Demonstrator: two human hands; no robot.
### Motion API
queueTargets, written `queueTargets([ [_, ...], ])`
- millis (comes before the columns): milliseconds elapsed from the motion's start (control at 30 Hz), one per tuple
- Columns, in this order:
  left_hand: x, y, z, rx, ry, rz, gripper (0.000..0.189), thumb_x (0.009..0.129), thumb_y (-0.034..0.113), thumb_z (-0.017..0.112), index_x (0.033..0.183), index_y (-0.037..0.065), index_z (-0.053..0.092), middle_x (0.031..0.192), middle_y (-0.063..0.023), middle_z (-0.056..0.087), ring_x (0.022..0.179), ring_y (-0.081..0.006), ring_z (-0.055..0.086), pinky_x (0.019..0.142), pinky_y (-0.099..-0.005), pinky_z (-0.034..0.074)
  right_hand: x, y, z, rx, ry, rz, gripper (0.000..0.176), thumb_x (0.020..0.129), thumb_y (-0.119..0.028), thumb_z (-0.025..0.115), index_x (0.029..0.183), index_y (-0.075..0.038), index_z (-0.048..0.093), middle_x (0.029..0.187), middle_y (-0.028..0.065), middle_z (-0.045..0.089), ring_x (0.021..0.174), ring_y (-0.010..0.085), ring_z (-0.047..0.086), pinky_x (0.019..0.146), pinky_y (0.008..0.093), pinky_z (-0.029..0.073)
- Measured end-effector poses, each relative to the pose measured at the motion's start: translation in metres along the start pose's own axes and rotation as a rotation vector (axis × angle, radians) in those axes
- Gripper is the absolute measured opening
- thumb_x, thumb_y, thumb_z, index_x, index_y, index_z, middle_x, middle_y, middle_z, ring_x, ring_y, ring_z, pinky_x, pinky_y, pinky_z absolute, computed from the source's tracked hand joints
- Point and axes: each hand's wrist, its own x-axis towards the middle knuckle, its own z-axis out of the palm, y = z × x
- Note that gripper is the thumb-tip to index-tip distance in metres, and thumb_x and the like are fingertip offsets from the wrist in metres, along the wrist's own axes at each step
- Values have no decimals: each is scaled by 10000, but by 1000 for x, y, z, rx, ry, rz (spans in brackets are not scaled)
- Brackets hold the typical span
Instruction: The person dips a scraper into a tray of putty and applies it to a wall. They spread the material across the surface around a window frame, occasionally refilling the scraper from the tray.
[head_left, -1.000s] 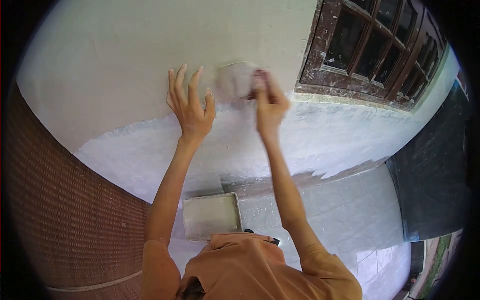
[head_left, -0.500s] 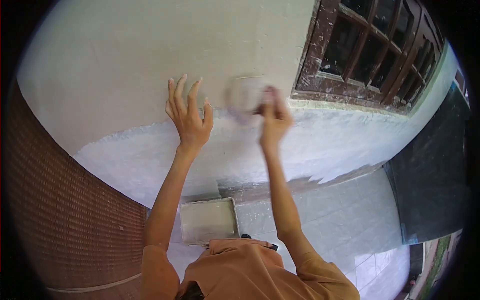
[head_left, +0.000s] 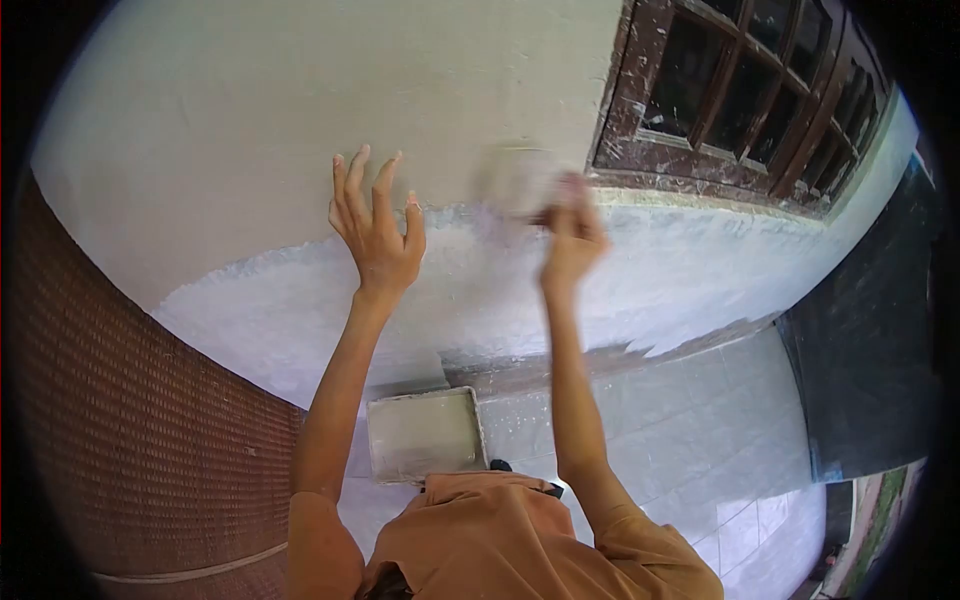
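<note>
My left hand (head_left: 378, 235) lies on the wall (head_left: 450, 90) with its fingers spread and holds nothing. To the right of it, my right hand (head_left: 574, 235) is closed on a pale, squarish flat tool (head_left: 520, 183). Motion smears the tool, so its exact kind cannot be told. It is at the wall's face, just above the border where the cream upper coat meets the whitish lower band (head_left: 470, 285). On the floor below stands a rectangular tray (head_left: 483, 430), holding a cream-coloured substance.
A brown wooden window (head_left: 690, 170), spattered with white, is at the upper right. Woven brown matting (head_left: 150, 400) runs along the left. A dark sheet (head_left: 860, 340) hangs at the right, over grey floor tiles (head_left: 680, 430).
My right hand and the flat tool have moved a little to the right along the wall. My left hand keeps its place on the wall.
</note>
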Motion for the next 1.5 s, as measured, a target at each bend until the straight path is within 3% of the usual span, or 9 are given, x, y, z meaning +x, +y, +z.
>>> queueTargets([
  [167,-2,7,3,1,-2,-1,535,947,195,600,1468,140,490,1578,-162,349,1520,-424,200,1158,-594,188,-10,15,34,-97,-36,-10,360,970,-58,640,1328,-47,677,827,22,716,664,60,570,613,232,467],
  [267,-6,3,-1,23,11,-6,533,936,184,600,1457,141,497,1564,-168,352,1511,-434,206,1128,-587,206,48,31,-43,-95,201,-110,337,1009,-99,643,1334,-9,657,1179,100,741,855,92,663,656,258,540],
  [367,-12,1,-1,19,21,-58,533,936,182,598,1457,141,495,1567,-168,350,1513,-431,203,1126,-588,207,74,9,-96,71,348,-144,354,1019,-67,605,1362,19,607,1158,131,718,886,183,719,708,320,640],
  [567,-8,10,5,26,27,-65,534,936,180,592,1460,141,494,1569,-166,351,1514,-428,204,1128,-588,205,-5,3,6,-120,-87,-49,361,988,-60,662,1343,2,644,1024,98,754,798,103,671,661,272,569],
  [667,-8,9,7,35,31,-81,530,940,192,587,1460,141,496,1569,-162,352,1514,-429,204,1128,-591,202,-29,12,51,-6,-76,-67,354,967,-54,668,1319,-8,668,1046,105,768,753,100,652,666,247,531],
  [833,-10,10,-2,54,30,-98,521,940,201,582,1452,143,504,1558,-155,363,1505,-431,218,1122,-601,211,48,23,-28,-24,113,-76,340,996,-91,660,1323,3,660,1074,108,753,813,81,625,635,235,495],
  [967,-16,12,-9,13,18,-95,497,966,199,580,1454,143,505,1562,-150,355,1510,-429,211,1153,-607,186,91,10,-103,8,230,-63,414,993,-45,639,1392,44,572,1262,170,670,991,197,692,753,326,636],
  [1267,-88,7,-65,-78,-71,-155,492,971,228,586,1442,118,497,1551,-166,350,1484,-417,253,1148,-566,223,-63,-42,-69,-12,61,66,369,988,-44,637,1333,75,582,1194,178,695,991,207,702,781,341,628],
  [1500,-246,-24,-160,-105,-346,-577,659,940,220,608,1526,48,362,1593,-225,292,1515,-443,191,1185,-616,179,-236,-33,-60,-251,-164,325,325,986,-90,662,1258,70,583,1072,179,719,901,194,715,773,348,626],
])
